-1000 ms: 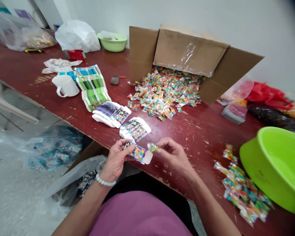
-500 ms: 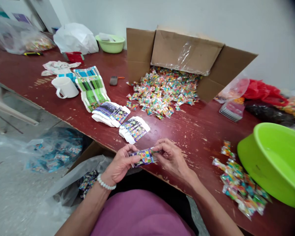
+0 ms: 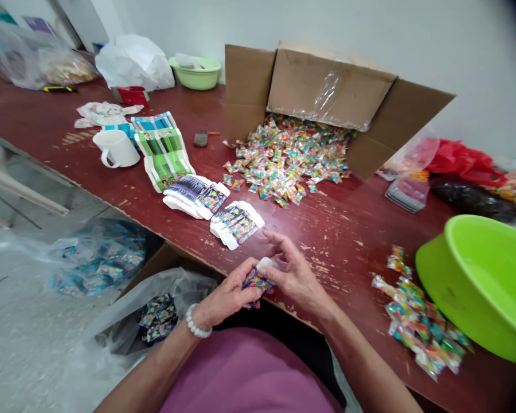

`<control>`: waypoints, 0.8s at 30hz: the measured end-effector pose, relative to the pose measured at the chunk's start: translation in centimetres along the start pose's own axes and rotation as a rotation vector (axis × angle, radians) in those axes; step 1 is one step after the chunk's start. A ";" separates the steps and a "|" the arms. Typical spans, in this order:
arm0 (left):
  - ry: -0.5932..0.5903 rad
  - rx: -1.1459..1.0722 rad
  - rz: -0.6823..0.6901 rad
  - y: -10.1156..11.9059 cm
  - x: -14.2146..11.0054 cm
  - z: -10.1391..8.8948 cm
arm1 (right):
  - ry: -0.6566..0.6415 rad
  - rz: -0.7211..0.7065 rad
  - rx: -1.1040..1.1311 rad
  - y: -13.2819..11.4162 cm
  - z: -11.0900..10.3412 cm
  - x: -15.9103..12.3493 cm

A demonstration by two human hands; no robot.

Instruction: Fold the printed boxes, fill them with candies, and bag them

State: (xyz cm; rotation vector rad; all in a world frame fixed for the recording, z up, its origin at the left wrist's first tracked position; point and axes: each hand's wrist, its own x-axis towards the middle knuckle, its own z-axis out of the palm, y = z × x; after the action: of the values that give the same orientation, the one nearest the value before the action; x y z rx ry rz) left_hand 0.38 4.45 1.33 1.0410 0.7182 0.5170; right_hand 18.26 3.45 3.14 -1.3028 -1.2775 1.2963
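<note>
At lower centre, your left hand grips a small purple printed cardboard box; your right hand pinches its white flap.

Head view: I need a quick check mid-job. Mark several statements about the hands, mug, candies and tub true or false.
1. The left hand holds a small purple box. True.
2. The beaded bracelet is on the right wrist. False: the bracelet is on the left wrist.
3. A heap of wrapped candies spills from the cardboard box. True.
4. The mug is inside the green tub. False: the white mug is on the table.
</note>
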 end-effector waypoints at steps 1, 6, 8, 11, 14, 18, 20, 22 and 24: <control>0.001 0.003 0.003 0.0 0.0 0.1 | -0.009 0.016 0.032 -0.1 0.2 0.0; 0.060 -0.164 0.024 -0.4 0.0 0.1 | -0.145 0.115 0.314 -0.1 -0.2 -0.2; 0.119 -0.199 0.017 -0.7 0.0 0.2 | -0.150 0.154 0.373 0.2 -0.3 -0.4; 0.158 -0.178 0.027 -1.2 0.1 0.5 | -0.126 0.217 0.389 0.3 0.3 -0.6; 0.170 -0.135 0.067 -1.2 0.3 0.8 | -0.159 0.297 0.435 0.0 0.8 -0.6; 0.173 -0.172 0.063 -0.6 0.5 0.7 | -0.159 0.303 0.589 -0.1 0.6 -0.6; 0.199 -0.207 0.059 -0.4 0.5 0.6 | -0.170 0.303 0.642 0.1 0.5 -0.7; 0.223 -0.230 0.059 -0.4 0.6 0.6 | -0.185 0.301 0.620 0.4 0.8 -0.8; 0.241 -0.260 0.069 -0.5 0.7 0.7 | -0.175 0.273 0.563 0.8 1.3 -0.7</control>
State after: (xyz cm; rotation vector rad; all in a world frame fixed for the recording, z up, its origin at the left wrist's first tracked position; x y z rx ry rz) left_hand 1.45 4.30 0.90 0.7698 0.8044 0.7830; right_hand 17.12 2.59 2.27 -0.9908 -0.7680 1.8334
